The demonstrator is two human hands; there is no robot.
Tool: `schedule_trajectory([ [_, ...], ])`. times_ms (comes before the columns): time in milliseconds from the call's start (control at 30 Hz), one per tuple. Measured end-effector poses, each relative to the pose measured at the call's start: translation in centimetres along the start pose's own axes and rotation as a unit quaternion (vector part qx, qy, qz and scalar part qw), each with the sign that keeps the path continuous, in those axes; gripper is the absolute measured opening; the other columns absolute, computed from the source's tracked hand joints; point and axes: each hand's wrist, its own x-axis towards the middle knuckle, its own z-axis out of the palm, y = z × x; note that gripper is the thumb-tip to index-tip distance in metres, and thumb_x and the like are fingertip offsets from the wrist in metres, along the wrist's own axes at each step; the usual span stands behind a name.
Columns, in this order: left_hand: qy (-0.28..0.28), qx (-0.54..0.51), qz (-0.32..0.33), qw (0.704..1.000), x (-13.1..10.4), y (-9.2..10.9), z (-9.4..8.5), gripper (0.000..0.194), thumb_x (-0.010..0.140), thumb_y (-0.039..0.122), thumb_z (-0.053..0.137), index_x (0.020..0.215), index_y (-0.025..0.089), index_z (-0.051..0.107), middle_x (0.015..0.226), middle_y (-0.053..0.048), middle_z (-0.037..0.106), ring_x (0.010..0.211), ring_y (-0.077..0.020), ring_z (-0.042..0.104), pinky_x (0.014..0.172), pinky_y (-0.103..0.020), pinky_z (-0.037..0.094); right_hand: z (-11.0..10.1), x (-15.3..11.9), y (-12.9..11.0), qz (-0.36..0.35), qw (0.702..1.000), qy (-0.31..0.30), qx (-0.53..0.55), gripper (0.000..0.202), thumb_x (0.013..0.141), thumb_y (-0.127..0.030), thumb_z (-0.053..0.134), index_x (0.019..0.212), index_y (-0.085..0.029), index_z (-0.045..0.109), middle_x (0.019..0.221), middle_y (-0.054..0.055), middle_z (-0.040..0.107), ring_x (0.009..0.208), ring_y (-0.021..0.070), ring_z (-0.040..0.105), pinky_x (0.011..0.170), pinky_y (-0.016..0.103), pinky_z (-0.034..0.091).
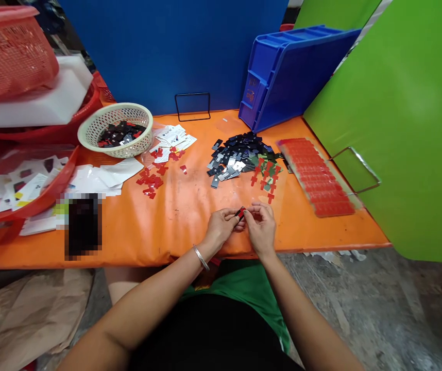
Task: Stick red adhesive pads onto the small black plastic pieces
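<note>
We've got a small dark piece w/ a red bit on it, up nr the tabletop's front edge. L hand has its grip clamped on the piece; R hand looks pinched on it too at the red end, tho fingertips overlap & it's tiny, so we can't swear to that. Main risk, we'd say: red bit going on crooked if either grip shifts. Next: piece slipping, & that close to the edge it could drop to our lap or the floor. Beyond the hands, red T-shapes lie against the dark pile; a sleeve brush isn't likely, but a careless reach could topple loose plates or mix them w/ the red scraps at left. Tabletop is orange, glossy, creased nr the front. Farther out: red strips, cream basket, blue crate leaning at the back, blue panel behind, green panel at R, grey concrete below.
</note>
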Motion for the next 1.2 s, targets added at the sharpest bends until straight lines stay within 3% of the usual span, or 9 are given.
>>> schedule_trajectory([
  [433,0.0,-0.012,-0.007,1.0,0.1,-0.1,-0.1,0.012,0.077,0.004,0.062,0.09,0.005,0.065,0.063,-0.006,0.067,0.051,-0.0107,0.063,0.065,-0.027,0.055,0.1,0.6,-0.7,0.067,0.997,-0.026,0.026,0.012,0.073,-0.031,0.063,0.071,-0.02,0.057,0.079,0.003,0.055,0.068,0.0156,0.055,0.063,0.03,0.049],
  [600,-0.015,-0.02,-0.005,1.0,0.0,-0.2,-0.4,0.013,0.076,0.004,0.062,0.089,0.005,0.065,0.062,-0.005,0.067,0.052,-0.0103,0.063,0.065,-0.026,0.055,0.0,0.6,-0.6,0.056,0.998,-0.031,0.005,0.014,0.072,-0.032,0.064,0.073,-0.019,0.056,0.078,0.002,0.054,0.064,0.0141,0.053,0.059,0.028,0.048],
  [733,-0.019,-0.023,0.003,1.0,-0.2,-0.1,-0.5,0.01,0.077,0.005,0.061,0.086,0.007,0.064,0.064,-0.005,0.068,0.054,-0.0103,0.063,0.064,-0.025,0.055,0.1,0.8,-0.3,0.099,0.993,-0.004,0.057,0.045,0.065,-0.032,0.072,0.101,-0.022,0.048,0.078,-0.004,0.051,0.052,0.0099,0.049,0.049,0.024,0.045],
  [800,-0.018,-0.022,0.005,1.0,-0.2,0.0,-0.5,0.011,0.076,0.005,0.061,0.086,0.007,0.064,0.065,-0.005,0.068,0.054,-0.0104,0.063,0.064,-0.025,0.054,0.1,1.1,-0.3,0.144,0.984,-0.031,0.102,0.053,0.062,-0.035,0.073,0.105,-0.022,0.045,0.072,-0.006,0.051,0.049,0.0108,0.051,0.046,0.024,0.044],
  [967,-0.014,-0.019,0.003,1.0,-0.4,0.0,-0.4,0.014,0.075,0.006,0.063,0.089,0.007,0.064,0.065,-0.006,0.068,0.054,-0.0106,0.062,0.065,-0.026,0.054,-0.3,1.7,0.0,0.169,0.968,-0.141,0.122,0.03,0.068,-0.047,0.066,0.072,-0.019,0.059,0.056,-0.003,0.055,0.047,0.0126,0.051,0.045,0.025,0.042],
  [1100,-0.03,-0.012,-0.005,0.999,-0.7,0.1,-0.4,0.017,0.072,0.012,0.068,0.088,0.006,0.066,0.072,-0.009,0.069,0.056,-0.0112,0.063,0.066,-0.027,0.053,-0.5,2.0,0.5,0.189,0.965,-0.134,0.122,0.033,0.073,-0.05,0.062,0.065,-0.018,0.061,0.042,-0.006,0.045,0.036,0.008,0.037,0.035,0.021,0.028],
  [1200,-0.032,0.0,0.015,0.999,0.0,2.3,-1.2,0.02,0.073,0.015,0.067,0.091,0.007,0.066,0.076,-0.009,0.07,0.061,-0.0119,0.064,0.067,-0.026,0.053,-0.5,1.9,0.7,0.238,0.953,-0.106,0.156,0.035,0.074,-0.052,0.059,0.071,-0.017,0.061,0.042,-0.006,0.048,0.03,0.0059,0.031,0.03,0.019,0.022],
])
